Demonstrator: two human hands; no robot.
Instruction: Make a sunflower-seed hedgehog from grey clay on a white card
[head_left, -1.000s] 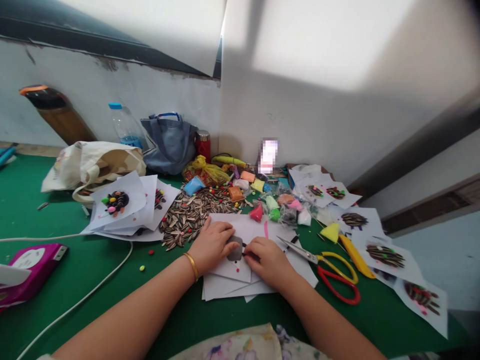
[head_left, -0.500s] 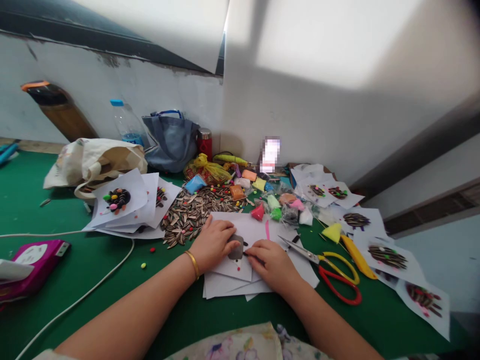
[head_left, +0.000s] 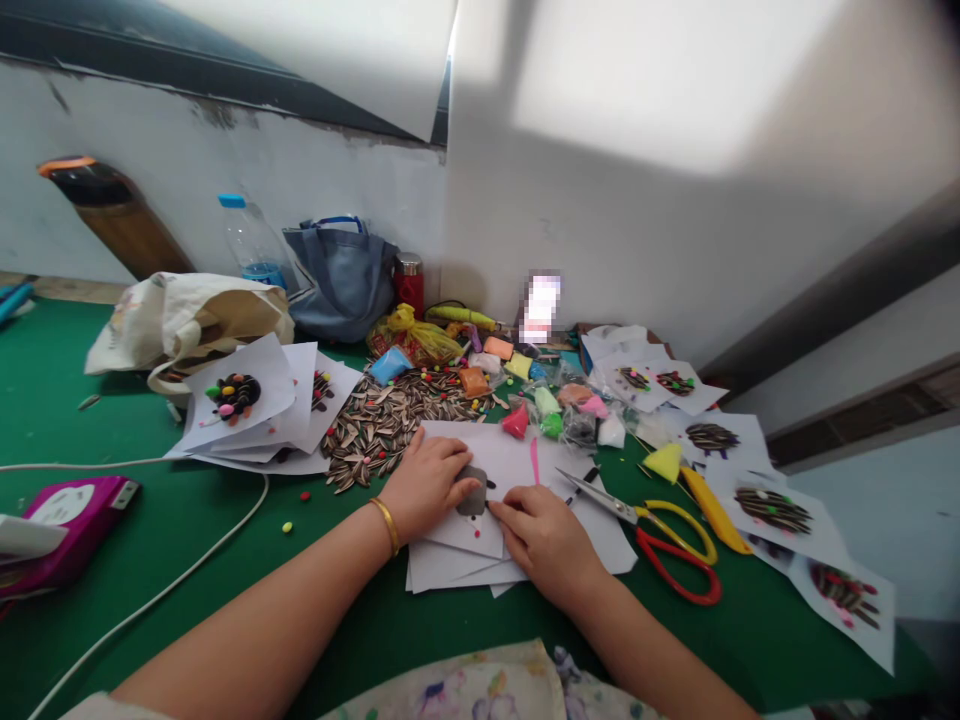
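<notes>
On a stack of white paper (head_left: 457,567) lies a flat grey clay shape (head_left: 472,497) with a dark clay strip at its right side and a small red dot below. My left hand (head_left: 429,487) rests flat on the sheet, fingers stretched out, its thumb touching the grey clay. The fingers of my right hand (head_left: 541,535) are drawn together at the clay's right edge, on a small black clay piece that they mostly cover. Just right of this hand lie scissors (head_left: 643,520) with yellow and red handles, spread apart on the paper and table.
Sunflower seeds (head_left: 397,415) are heaped behind the paper. Bagged coloured clay (head_left: 551,425) lies beyond my right hand. Finished seed pictures (head_left: 772,505) line the right side; more sheets (head_left: 236,400) are stacked left. A white cable (head_left: 202,550) crosses the green table (head_left: 330,650). Bags and bottles stand behind.
My right hand has shifted slightly, its index finger now pressed over the black piece at the grey clay's edge. My left hand stays in place.
</notes>
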